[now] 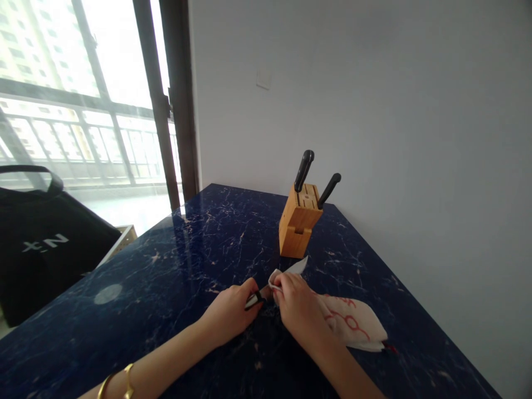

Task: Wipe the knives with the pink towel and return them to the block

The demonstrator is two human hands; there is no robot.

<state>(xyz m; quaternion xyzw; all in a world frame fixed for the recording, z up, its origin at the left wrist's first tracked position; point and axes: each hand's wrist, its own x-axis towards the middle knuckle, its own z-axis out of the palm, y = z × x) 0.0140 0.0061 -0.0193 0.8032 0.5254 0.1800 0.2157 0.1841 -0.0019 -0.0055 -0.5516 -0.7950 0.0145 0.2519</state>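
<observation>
My left hand point(230, 313) is closed around the black handle of a knife point(296, 267) whose blade points away toward the knife block. My right hand point(297, 307) pinches a white cloth with red markings point(353, 324) folded over the base of the blade. The rest of the cloth trails to the right on the dark blue marbled table point(174, 277). A wooden knife block point(297, 221) stands just beyond the blade tip, with two black-handled knives point(303, 169) sticking out of it.
A white wall runs along the table's right and far sides. A black bag point(41, 233) sits on the left beside the table. Behind it is a large window with a dark frame point(166, 105). My left wrist wears gold bangles point(116, 382).
</observation>
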